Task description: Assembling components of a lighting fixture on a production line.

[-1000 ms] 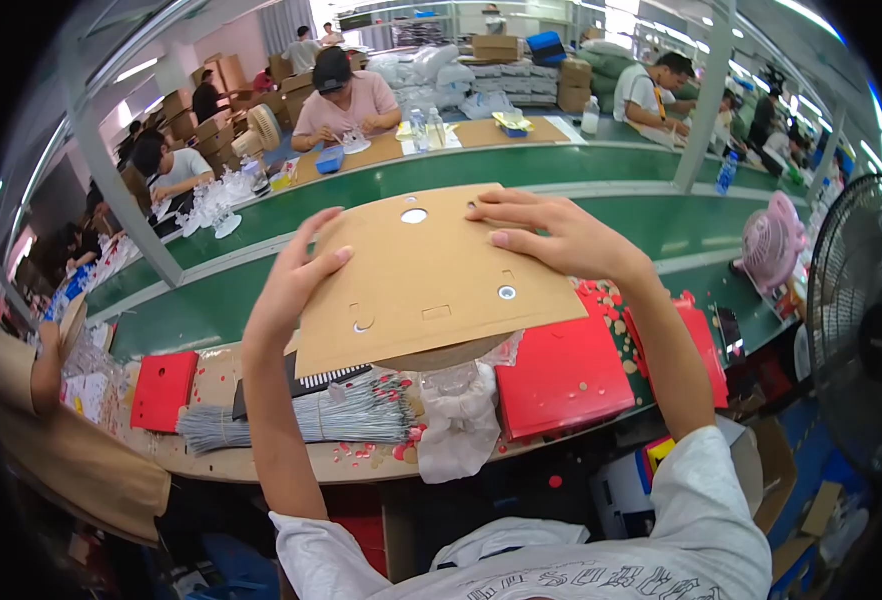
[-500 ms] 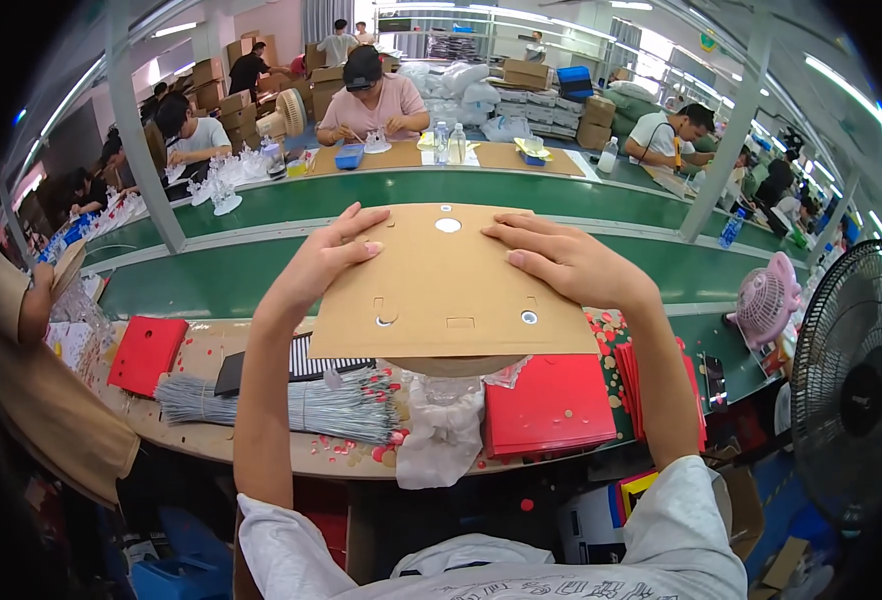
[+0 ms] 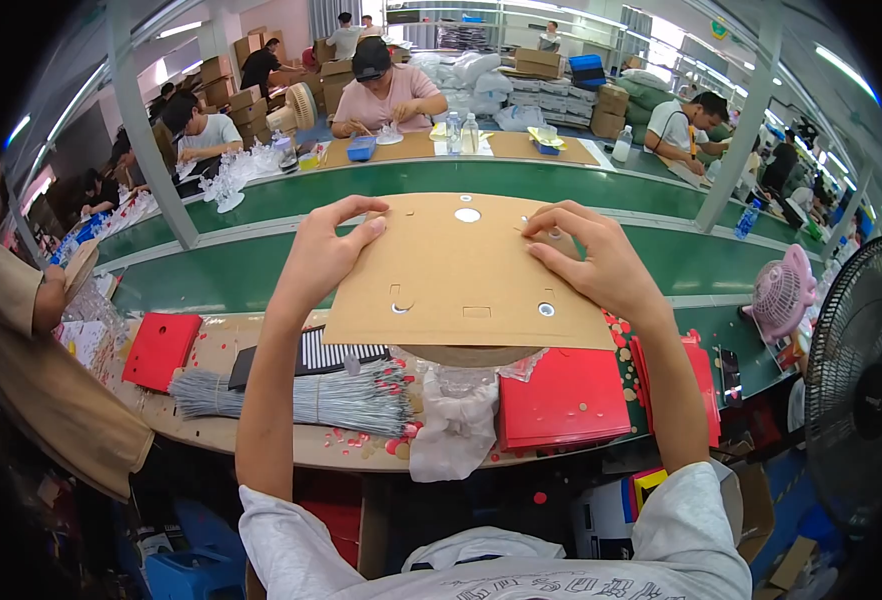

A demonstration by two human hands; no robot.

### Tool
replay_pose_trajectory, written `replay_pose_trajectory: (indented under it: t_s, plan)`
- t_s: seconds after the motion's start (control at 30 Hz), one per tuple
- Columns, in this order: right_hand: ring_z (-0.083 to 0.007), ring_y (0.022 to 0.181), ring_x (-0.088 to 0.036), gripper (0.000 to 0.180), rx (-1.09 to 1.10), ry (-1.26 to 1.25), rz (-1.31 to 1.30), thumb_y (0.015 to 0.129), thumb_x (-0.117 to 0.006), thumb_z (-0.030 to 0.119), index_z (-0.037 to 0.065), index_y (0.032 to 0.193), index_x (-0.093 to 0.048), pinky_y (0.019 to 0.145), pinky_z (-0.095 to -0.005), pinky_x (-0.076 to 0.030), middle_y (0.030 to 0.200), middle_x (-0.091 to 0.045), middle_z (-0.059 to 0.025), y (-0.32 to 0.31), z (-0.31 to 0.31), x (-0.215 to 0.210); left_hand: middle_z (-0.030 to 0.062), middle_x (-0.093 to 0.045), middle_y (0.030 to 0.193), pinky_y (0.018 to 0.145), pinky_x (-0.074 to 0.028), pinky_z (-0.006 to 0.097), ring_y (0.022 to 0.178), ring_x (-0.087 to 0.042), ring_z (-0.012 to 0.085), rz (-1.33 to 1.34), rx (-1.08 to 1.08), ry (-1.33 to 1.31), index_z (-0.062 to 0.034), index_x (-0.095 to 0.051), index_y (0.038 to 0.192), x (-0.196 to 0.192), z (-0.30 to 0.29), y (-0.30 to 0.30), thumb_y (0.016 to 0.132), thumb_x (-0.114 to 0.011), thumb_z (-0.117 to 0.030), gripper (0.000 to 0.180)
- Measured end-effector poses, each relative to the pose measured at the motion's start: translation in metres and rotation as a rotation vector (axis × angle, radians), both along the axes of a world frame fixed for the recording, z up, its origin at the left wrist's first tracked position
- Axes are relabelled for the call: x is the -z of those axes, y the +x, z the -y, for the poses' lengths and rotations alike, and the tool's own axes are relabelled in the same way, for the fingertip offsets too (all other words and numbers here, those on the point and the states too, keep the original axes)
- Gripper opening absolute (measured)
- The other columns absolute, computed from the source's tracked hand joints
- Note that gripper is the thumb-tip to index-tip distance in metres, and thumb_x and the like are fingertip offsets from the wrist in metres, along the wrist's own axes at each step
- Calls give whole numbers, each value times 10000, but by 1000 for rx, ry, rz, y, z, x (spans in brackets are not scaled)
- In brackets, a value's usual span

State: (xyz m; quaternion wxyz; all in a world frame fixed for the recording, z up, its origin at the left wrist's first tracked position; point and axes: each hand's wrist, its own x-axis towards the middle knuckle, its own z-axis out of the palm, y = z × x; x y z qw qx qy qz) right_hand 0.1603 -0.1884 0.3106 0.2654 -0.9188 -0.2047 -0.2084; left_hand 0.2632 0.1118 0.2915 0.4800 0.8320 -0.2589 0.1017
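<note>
A brown cardboard sheet with punched holes and cut tabs is held up in front of me, over a round object mostly hidden beneath it. My left hand grips its upper left edge, the thumb on top. At the upper right, my right hand is curled with thumb and fingertips close together on the sheet beside a small hole; any small piece between them is too small to make out. Under the sheet's near edge, a crumpled white cloth hangs over the table's front edge.
A bundle of grey wire ties and a black-and-white striped item lie left. Red sheets are stacked right and far left. A pink fan and black fan stand right. Co-workers sit beyond the green conveyor.
My right hand has gone from lying fairly flat on the sheet to curled fingers at its upper right. The sheet's near edge now tilts and bows slightly. The whole view has shifted a little.
</note>
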Motion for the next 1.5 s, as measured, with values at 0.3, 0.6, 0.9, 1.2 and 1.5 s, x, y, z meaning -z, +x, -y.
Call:
replay_pose_trajectory:
  t_s: [0.3, 0.6, 0.9, 1.2, 1.5]
  plan:
    - [-283, 1175, -601, 325, -20, 37, -43, 940, -603, 212, 58, 1218, -673, 1016, -358, -458, 1290, -629, -139, 1, 12, 7, 119, -741, 999, 896, -513, 294, 959, -675, 143, 200, 26, 317, 11, -717, 1087, -31, 17, 4, 889, -685, -181, 278]
    - [-260, 1044, -679, 249, -165, 114, 6, 906, -619, 55, 62, 1135, -717, 943, -329, -511, 1147, -706, -120, 2, 14, 8, 130, -717, 1117, 1002, -470, 329, 1054, -658, 174, 86, 278, 307, 25, -689, 1143, -37, 19, 6, 867, -705, -145, 324]
    - [-271, 1056, -677, 212, -148, 86, 74, 870, -657, 67, 43, 1072, -720, 922, -346, -520, 1133, -705, -128, -5, 19, 6, 219, -653, 1204, 978, -455, 404, 1123, -629, 345, 147, 233, 486, -24, -619, 1265, -50, 11, -85, 815, -759, -325, 559]
    - [-299, 1118, -663, 291, -194, 183, 89, 788, -727, 65, 5, 1072, -726, 1008, -399, -490, 1119, -715, -146, -54, 1, 8, 253, -592, 1294, 1076, -402, 417, 1288, -516, 373, 234, 248, 439, -29, -608, 1279, -39, -1, -89, 843, -712, -218, 486]
    - [-290, 1056, -691, 216, -114, 162, 73, 810, -730, 78, 38, 1021, -753, 1030, -400, -474, 1039, -735, -140, -57, 0, 7, 329, -539, 1314, 1073, -405, 434, 1272, -498, 451, 340, 263, 546, -111, -612, 1318, -44, 12, -101, 832, -658, -202, 497]
